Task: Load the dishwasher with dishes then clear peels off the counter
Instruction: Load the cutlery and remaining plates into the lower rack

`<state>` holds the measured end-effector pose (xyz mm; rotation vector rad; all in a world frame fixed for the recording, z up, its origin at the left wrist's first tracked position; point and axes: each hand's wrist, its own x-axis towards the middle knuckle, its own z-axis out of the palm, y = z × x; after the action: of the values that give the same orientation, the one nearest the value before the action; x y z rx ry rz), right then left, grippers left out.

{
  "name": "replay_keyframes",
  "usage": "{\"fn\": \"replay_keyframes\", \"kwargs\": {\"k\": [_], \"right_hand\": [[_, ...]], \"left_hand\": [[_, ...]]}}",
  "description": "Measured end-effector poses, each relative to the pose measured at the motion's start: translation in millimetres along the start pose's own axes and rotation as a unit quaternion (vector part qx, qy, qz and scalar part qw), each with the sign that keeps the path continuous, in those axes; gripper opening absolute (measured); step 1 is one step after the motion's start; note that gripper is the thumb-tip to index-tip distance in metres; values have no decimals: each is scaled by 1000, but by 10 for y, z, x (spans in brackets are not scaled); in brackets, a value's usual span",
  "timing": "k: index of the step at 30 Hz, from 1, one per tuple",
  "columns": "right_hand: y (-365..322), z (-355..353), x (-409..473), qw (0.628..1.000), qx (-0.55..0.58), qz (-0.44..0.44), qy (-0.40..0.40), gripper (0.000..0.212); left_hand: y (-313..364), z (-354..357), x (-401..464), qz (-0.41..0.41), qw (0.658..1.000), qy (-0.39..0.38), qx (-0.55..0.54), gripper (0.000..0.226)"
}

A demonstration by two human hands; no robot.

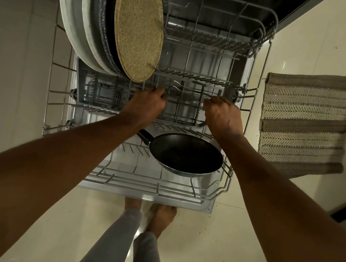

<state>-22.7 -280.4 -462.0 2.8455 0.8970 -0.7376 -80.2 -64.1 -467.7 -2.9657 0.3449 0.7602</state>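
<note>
From the head view, the front wire of the upper rack (185,101) is being gripped by the left hand (146,104) and the right hand (221,113), fingers curled round it. Plates (83,16) (stood on edge) are being held at its left; a black frying pan (186,154) is being carried by the lower rack (154,186).

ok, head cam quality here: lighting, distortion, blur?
Head view: dim, warm light; strong wide-angle bending, forearms balloon toward the lower corners. Left hand and right hand on the upper rack read fairly sharp; the frying pan interior is near-black with little detail; mild sheen on the floor.
</note>
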Motion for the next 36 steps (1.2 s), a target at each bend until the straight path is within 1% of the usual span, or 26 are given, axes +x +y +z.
{"fn": "replay_keyframes", "kwargs": {"k": [4, 8, 12, 18, 21, 24, 27, 28, 31, 36], "right_hand": [[23, 69, 13, 1000, 4, 11, -3, 37], [19, 112, 47, 999, 15, 29, 3, 27], [-7, 161, 18, 999, 32, 29, 18, 26], [22, 136, -27, 999, 28, 26, 13, 34], [29, 83, -183, 998, 47, 44, 25, 26], [4, 15, -442, 996, 66, 56, 16, 22], [-64, -166, -752, 996, 76, 43, 5, 30], [-89, -257, -847, 996, 79, 40, 3, 28], [-162, -606, -1100, 994, 88, 59, 1, 10], [-341, -1241, -1503, 990, 108, 80, 34, 11]], "left_hand": [[38, 57, 72, -1, 1000, -1, -7, 27], [37, 128, 114, -3, 1000, -1, -13, 26], [31, 178, 110, 1, 1000, 5, -19, 25], [37, 127, 27, -10, 999, 8, -30, 26], [21, 106, -141, -7, 999, 7, -35, 25], [19, 25, -385, -5, 999, -3, -47, 29], [56, -156, -664, -13, 998, -12, -58, 28], [75, -239, -758, -13, 998, -16, -60, 29], [146, -538, -1051, -12, 998, -28, -60, 28], [273, -1098, -1573, -31, 996, -22, -80, 30]]}}
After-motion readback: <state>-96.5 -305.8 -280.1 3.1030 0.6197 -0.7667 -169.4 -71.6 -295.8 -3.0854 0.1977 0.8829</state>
